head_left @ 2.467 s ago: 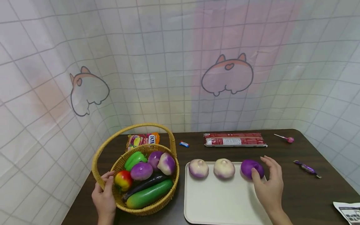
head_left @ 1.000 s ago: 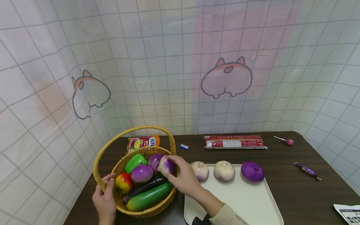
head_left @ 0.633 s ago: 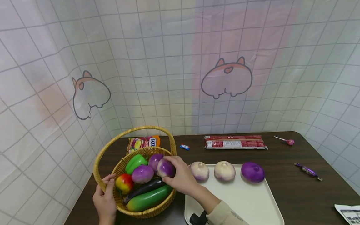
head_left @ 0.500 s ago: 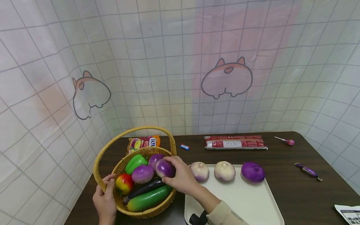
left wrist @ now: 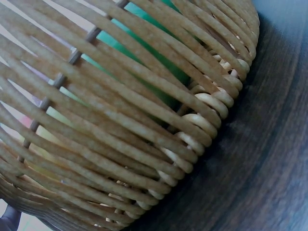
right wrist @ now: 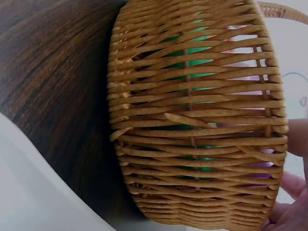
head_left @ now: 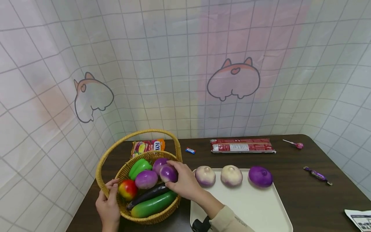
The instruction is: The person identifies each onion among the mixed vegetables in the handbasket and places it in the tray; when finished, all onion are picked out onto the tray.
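A wicker basket (head_left: pixel 153 219) with a tall handle stands on the left of the table. At its left side my left hand (head_left: pixel 107 203) grips the rim by the handle's base. My right hand (head_left: pixel 185 182) reaches over the right rim, thumb and fingers around a glossy purple-and-white onion (head_left: pixel 168 173) in the basket. Around it lie two purple onions (head_left: pixel 146 179), a green pepper (head_left: pixel 140 168), a red-yellow fruit (head_left: pixel 128 189), a dark eggplant (head_left: pixel 150 195) and a green cucumber-like vegetable (head_left: pixel 153 204). Both wrist views mostly show the basket's woven wall (left wrist: pixel 120 120).
A cream tray (head_left: pixel 246 206) right of the basket bears two pale onions (head_left: pixel 231 175) and one purple onion (head_left: pixel 260 176) along its far edge. Behind are a candy bag (head_left: pixel 147 146), a small blue candy (head_left: pixel 190 150), a red packet (head_left: pixel 242 146) and a lollipop (head_left: pixel 298 145).
My right hand has moved left from the purple onion on the tray to the basket. It has taken hold of an onion there and turned it purple side up. My left hand stays put.
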A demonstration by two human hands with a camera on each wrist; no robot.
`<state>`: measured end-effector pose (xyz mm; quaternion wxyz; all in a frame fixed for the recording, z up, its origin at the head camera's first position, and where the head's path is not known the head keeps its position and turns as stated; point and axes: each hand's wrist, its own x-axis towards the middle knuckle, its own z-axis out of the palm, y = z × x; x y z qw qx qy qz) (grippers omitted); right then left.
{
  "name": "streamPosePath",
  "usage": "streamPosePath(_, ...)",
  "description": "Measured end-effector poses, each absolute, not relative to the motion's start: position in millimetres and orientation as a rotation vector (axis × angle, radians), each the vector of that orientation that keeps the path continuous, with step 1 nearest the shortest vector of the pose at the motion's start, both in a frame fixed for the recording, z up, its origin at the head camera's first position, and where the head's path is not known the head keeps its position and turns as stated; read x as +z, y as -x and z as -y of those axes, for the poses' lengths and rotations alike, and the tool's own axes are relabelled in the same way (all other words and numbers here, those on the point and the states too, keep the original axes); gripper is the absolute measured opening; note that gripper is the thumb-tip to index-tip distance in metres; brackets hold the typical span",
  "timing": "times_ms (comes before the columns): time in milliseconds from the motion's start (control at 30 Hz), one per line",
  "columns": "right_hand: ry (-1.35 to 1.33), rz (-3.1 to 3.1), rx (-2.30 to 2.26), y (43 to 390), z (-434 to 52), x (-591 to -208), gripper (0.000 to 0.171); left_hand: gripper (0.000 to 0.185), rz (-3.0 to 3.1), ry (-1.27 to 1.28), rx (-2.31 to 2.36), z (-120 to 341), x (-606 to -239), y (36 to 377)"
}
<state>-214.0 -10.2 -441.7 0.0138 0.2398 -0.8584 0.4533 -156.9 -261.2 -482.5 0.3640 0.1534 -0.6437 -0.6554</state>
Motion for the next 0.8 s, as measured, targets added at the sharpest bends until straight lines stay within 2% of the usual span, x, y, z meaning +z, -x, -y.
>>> streamPosePath(300, -0.795, 2.71, 1.324, 216.1, 16.9, -448.1, 0.072, 0.031, 1.651, -0.385, -1.668, 260.3, -482.1, 156.9)
streamPosePath(800, -0.75, 2.534, 1.539, 210.1, 13.2, -453.7, 0.067, 0.031, 1.658, -0.385, -1.657, 260.7, -483.4, 157.5)
